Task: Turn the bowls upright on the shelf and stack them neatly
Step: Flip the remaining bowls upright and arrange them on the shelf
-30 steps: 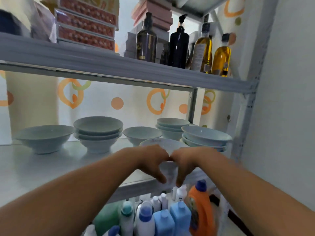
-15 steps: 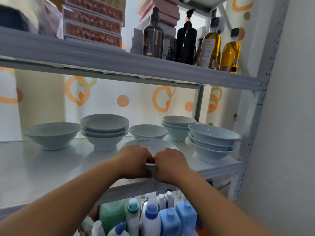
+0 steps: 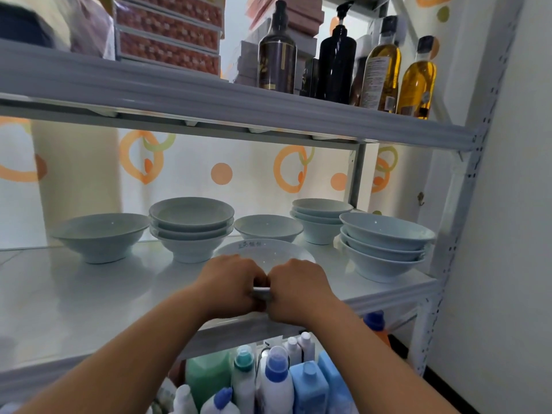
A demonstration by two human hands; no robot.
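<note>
- Here, at the far left of the middle shelf (image 3: 89,300), a single bowl (image 3: 100,234) stands upright on its foot.
- Just to its right stands a stack of three bowls (image 3: 191,225), all upright and nested evenly.
- Behind the hands, a lone small bowl (image 3: 268,227) stands upright between that stack and the next.
- At the shelf's front edge, the held bowl (image 3: 263,249) shows its rim and printed marks above the knuckles; its lower part is hidden by the hands.
- The left hand (image 3: 230,286) grips the near side of this bowl, fingers curled tight around it.
- The right hand (image 3: 300,289) grips it just beside the left, fingers likewise curled shut on the bowl, with a strip of white rim showing between the two hands.
- Farther right and toward the back stands another stack of three bowls (image 3: 321,216).
- At the right end, near the shelf post, a third stack of three bowls (image 3: 385,243) stands upright.
- On the shelf above stand oil bottles (image 3: 382,64); below are detergent bottles (image 3: 277,380).
</note>
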